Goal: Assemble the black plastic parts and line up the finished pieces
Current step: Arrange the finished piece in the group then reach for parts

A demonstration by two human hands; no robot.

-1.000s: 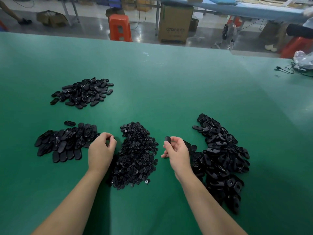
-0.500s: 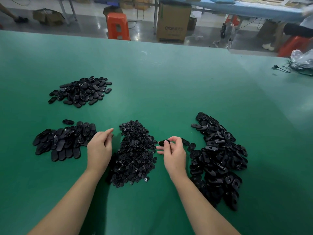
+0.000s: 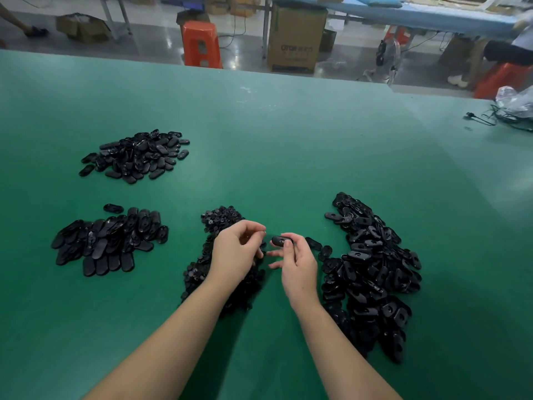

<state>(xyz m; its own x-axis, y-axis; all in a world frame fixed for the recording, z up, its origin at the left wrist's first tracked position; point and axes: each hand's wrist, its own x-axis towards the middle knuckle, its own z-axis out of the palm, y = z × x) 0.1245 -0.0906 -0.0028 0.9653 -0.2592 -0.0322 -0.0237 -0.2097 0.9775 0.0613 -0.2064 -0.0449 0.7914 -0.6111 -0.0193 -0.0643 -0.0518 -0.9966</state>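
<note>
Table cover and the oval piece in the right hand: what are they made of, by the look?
Table cover: looks like a green rubber or vinyl mat, matte, with soft diffuse glare and scuff marks. Oval piece, pinched by the right hand: likely moulded black plastic, smooth semi-gloss, faint highlights like the piled parts.

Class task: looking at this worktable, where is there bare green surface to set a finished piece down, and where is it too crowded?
Free: the wide green table beyond all the piles, and the strip between the far left pile and near left pile. Crowded: around both hands, where the middle pile and right pile close in.
</note>
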